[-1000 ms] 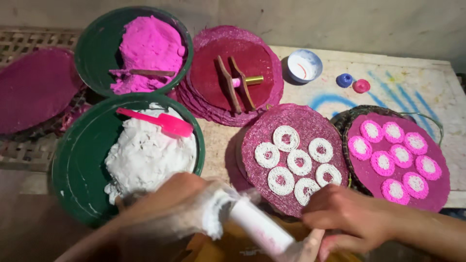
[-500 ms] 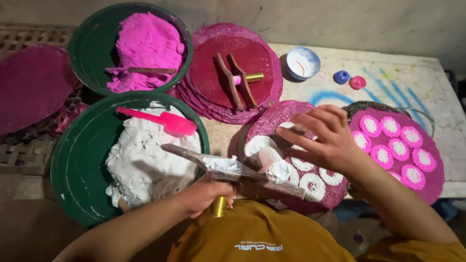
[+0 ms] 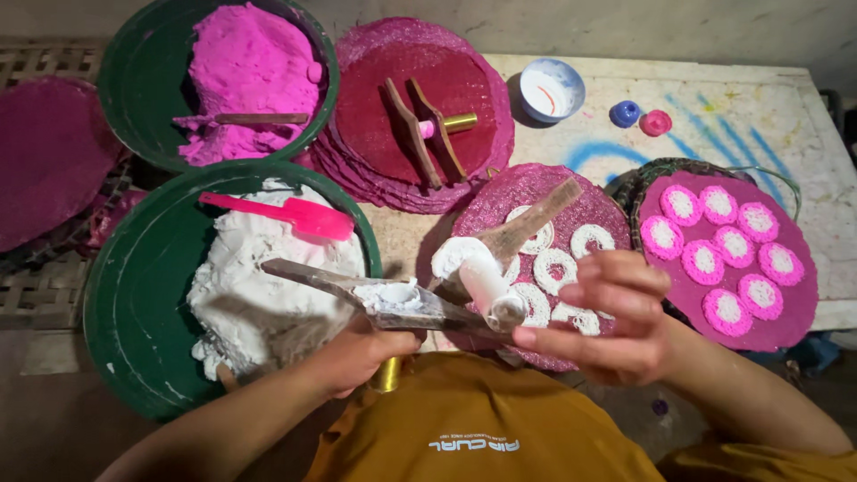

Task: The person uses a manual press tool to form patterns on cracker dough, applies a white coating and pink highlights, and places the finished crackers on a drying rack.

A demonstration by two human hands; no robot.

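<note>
Left hand (image 3: 361, 357) is clamped round the brass barrel of a wooden-handled dough press (image 3: 393, 299), held low by the chest. Right hand (image 3: 607, 317), just beside it, pinches a white dough plunger (image 3: 478, 272) at the press's mouth. Beyond sits a purple mat of white rings (image 3: 544, 259), left of it the green basin of white dough (image 3: 241, 286), farther back the pink dough basin (image 3: 223, 76).

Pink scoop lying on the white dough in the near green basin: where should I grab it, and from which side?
Probably by the thin handle of the pink scoop, coming from above on the basin's left side. The handle lies nearly flat on the white dough and points left, bare along its length; the broad bowl at the right end sits nearer the basin rim. The left hand and right hand are busy with the wooden press.
</note>
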